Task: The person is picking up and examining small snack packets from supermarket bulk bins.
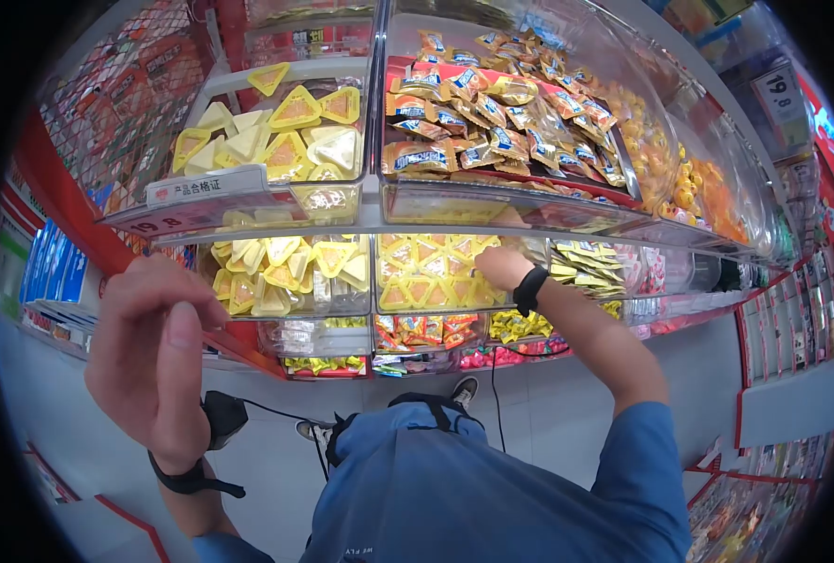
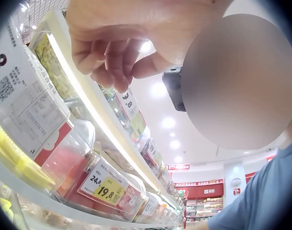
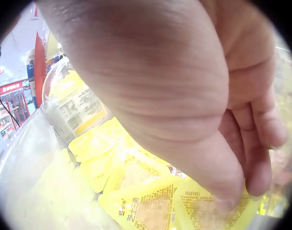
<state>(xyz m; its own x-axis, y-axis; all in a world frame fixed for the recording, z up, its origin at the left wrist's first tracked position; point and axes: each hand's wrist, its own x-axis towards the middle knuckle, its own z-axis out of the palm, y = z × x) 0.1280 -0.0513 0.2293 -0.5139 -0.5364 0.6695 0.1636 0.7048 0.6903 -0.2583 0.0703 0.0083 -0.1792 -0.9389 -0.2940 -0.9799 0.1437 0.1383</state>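
My right hand (image 1: 506,267) reaches into a clear lower bin of flat yellow triangular packs (image 1: 417,272). In the right wrist view, the thumb (image 3: 225,199) lies over the face of one triangular pack (image 3: 196,206), and the fingertips meet it at its edge, pinching it. More of these packs (image 3: 139,175) lie in rows beside it. My left hand (image 1: 149,347) is raised in front of the shelf at the left, its fingers loosely bent and holding nothing. In the left wrist view, that hand (image 2: 131,43) hangs near price tags (image 2: 107,187) on the shelf edge.
Above, one bin holds triangular packs (image 1: 285,145) and another holds brown-wrapped snacks (image 1: 511,122). A shelf edge (image 1: 436,228) runs just above my right hand. Small wrapped candies (image 1: 426,330) fill lower bins. Black cables (image 1: 495,403) hang in front of the floor (image 1: 257,441).
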